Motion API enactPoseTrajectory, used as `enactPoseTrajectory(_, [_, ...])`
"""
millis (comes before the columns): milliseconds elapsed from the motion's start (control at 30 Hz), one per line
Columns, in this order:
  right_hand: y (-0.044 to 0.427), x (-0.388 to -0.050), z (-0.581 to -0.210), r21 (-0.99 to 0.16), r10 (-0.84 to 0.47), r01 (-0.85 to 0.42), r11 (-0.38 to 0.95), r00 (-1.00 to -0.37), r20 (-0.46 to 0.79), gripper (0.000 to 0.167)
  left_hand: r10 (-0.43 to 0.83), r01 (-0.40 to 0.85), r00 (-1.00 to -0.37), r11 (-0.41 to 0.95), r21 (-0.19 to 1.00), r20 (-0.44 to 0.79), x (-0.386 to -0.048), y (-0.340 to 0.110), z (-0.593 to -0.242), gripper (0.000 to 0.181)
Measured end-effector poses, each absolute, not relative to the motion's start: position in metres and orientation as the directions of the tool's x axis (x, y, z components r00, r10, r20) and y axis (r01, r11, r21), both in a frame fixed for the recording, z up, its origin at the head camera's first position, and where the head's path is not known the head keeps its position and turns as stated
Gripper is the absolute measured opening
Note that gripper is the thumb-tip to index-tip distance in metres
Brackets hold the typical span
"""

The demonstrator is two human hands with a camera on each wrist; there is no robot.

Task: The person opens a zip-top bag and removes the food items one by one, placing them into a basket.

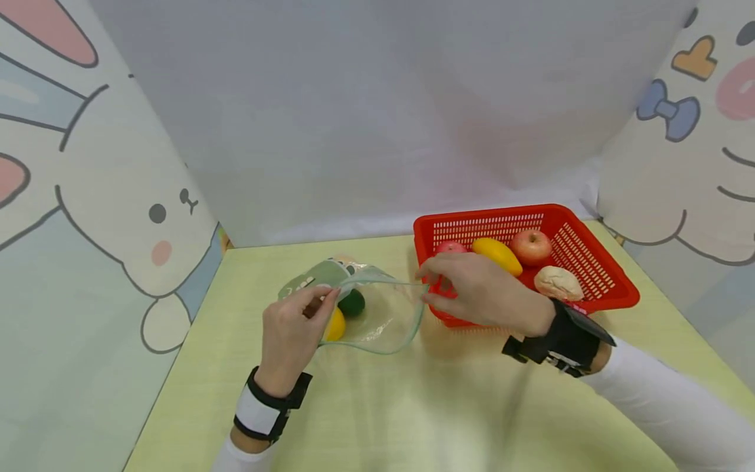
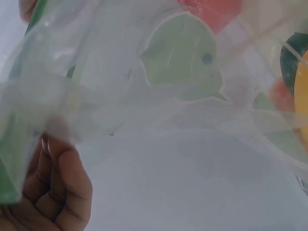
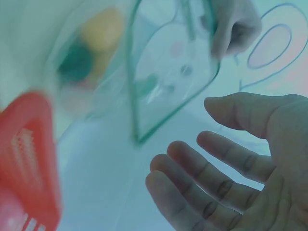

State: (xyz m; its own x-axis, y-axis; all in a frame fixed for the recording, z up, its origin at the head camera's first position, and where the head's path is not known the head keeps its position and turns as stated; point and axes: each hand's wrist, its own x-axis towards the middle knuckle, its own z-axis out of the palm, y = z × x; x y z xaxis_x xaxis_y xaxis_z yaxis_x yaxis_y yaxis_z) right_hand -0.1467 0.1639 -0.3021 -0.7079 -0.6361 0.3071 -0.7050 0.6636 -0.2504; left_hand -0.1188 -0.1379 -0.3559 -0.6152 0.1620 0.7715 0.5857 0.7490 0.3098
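Note:
A clear plastic bag (image 1: 386, 321) with a green rim and a green cartoon print stands with its mouth open at the middle of the table. My left hand (image 1: 291, 337) pinches the left side of its rim. Inside lie a yellow item (image 1: 335, 325) and a dark green round item (image 1: 352, 303); something red (image 2: 214, 12) also shows through the plastic in the left wrist view. My right hand (image 1: 480, 288) is by the bag's right corner, in front of the red basket (image 1: 626, 296). In the right wrist view its fingers (image 3: 187, 168) are spread, holding nothing, apart from the rim.
The slotted basket at the back right holds an apple (image 1: 531, 247), a yellow mango-shaped fruit (image 1: 497, 254), a pale bun-like item (image 1: 557, 282) and a pinkish-red fruit (image 1: 451, 247), partly hidden by my right hand. Rabbit-printed panels (image 1: 159, 249) and a white backdrop (image 1: 377, 131) bound the table.

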Motion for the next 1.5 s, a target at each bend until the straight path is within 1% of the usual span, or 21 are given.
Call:
enactPoseTrajectory(67, [0.149, -0.143, -0.303, -0.281, -0.667, -0.729, 0.624, -0.685, 0.293, 0.029, 0.161, 0.586, -0.615, 0.749, 0.31, 0.772, -0.119, -0.138, -0.356, 0.011])
enactPoseTrajectory(200, [0.122, -0.146, -0.314, -0.346, -0.714, -0.732, 0.586, -0.669, 0.207, 0.031, 0.163, 0.585, -0.617, 0.75, 0.309, 0.77, -0.118, -0.138, -0.355, 0.012])
enactPoseTrajectory(300, [0.104, -0.152, -0.33, -0.335, -0.74, -0.747, 0.574, -0.648, 0.18, 0.03, 0.166, 0.583, -0.622, 0.75, 0.312, 0.765, -0.118, -0.138, -0.355, 0.013])
enactPoseTrajectory(400, [0.088, -0.159, -0.347, -0.291, -0.757, -0.766, 0.574, -0.631, 0.168, 0.031, 0.167, 0.581, -0.624, 0.753, 0.31, 0.764, -0.118, -0.138, -0.356, 0.013])
enactPoseTrajectory(533, [0.071, -0.166, -0.361, -0.274, -0.76, -0.759, 0.59, -0.637, 0.127, 0.035, 0.171, 0.585, -0.614, 0.754, 0.299, 0.77, -0.119, -0.138, -0.357, 0.013])
enactPoseTrajectory(700, [0.053, -0.181, -0.374, -0.293, -0.756, -0.745, 0.599, -0.647, 0.1, 0.034, 0.173, 0.596, -0.605, 0.746, 0.297, 0.777, -0.12, -0.137, -0.358, 0.012])
enactPoseTrajectory(900, [0.04, -0.204, -0.393, -0.328, -0.732, -0.695, 0.64, -0.681, 0.016, 0.035, 0.175, 0.604, -0.596, 0.741, 0.294, 0.784, -0.12, -0.137, -0.359, 0.011])
enactPoseTrajectory(933, [0.038, -0.208, -0.396, -0.324, -0.728, -0.693, 0.644, -0.685, 0.017, 0.036, 0.177, 0.606, -0.596, 0.74, 0.293, 0.784, -0.12, -0.137, -0.359, 0.011])
enactPoseTrajectory(1000, [0.036, -0.214, -0.402, -0.332, -0.726, -0.689, 0.644, -0.687, 0.017, 0.033, 0.182, 0.607, -0.595, 0.74, 0.289, 0.783, -0.12, -0.137, -0.359, 0.012])
enactPoseTrajectory(1033, [0.035, -0.216, -0.405, -0.322, -0.727, -0.696, 0.642, -0.685, 0.031, 0.034, 0.185, 0.607, -0.595, 0.741, 0.287, 0.782, -0.12, -0.136, -0.359, 0.012])
enactPoseTrajectory(1133, [0.032, -0.223, -0.414, -0.261, -0.74, -0.734, 0.627, -0.666, 0.093, 0.036, 0.193, 0.605, -0.597, 0.746, 0.278, 0.779, -0.12, -0.135, -0.36, 0.013])
enactPoseTrajectory(1233, [0.028, -0.228, -0.421, -0.187, -0.747, -0.756, 0.627, -0.652, 0.129, 0.04, 0.195, 0.598, -0.602, 0.753, 0.275, 0.775, -0.12, -0.135, -0.36, 0.012])
enactPoseTrajectory(1400, [0.021, -0.231, -0.433, -0.159, -0.765, -0.776, 0.611, -0.63, 0.136, 0.033, 0.193, 0.59, -0.608, 0.759, 0.276, 0.77, -0.121, -0.135, -0.361, 0.012])
enactPoseTrajectory(1433, [0.02, -0.231, -0.435, -0.147, -0.767, -0.779, 0.61, -0.627, 0.141, 0.034, 0.192, 0.589, -0.608, 0.759, 0.276, 0.77, -0.121, -0.135, -0.361, 0.012])
enactPoseTrajectory(1500, [0.019, -0.23, -0.438, -0.117, -0.767, -0.782, 0.613, -0.624, 0.152, 0.041, 0.19, 0.59, -0.608, 0.758, 0.278, 0.77, -0.121, -0.135, -0.361, 0.012])
